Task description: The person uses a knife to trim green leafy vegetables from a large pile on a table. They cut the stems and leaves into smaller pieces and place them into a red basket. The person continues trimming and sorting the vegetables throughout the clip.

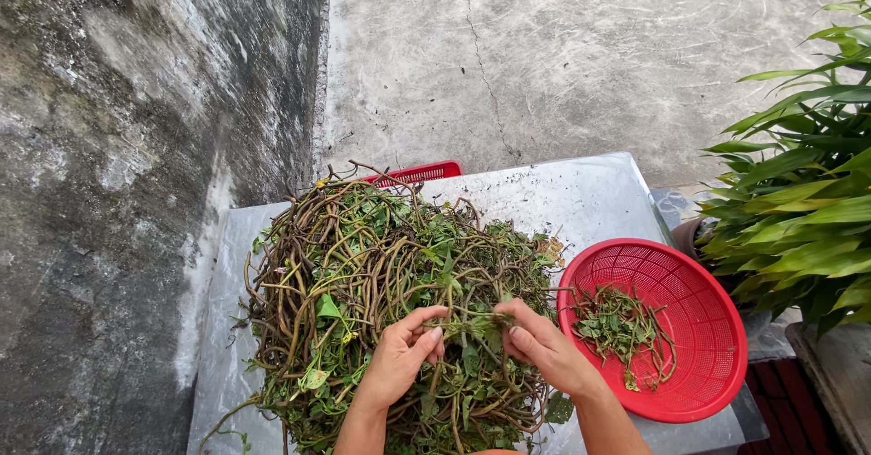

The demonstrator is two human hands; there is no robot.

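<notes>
Metal table (581,196), vine heap (381,283) covering fingertips

Tangled heap of leafy green-brown vines (381,301) on metal table (581,201)

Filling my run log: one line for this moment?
left hand: pinching vine stem | right hand: same stem | red basket: picked greens

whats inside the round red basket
A small loose heap of picked green leaves and thin stems lies in the round red basket. Most of its mesh floor shows bare; what lies beneath the leaves is covered.
</notes>
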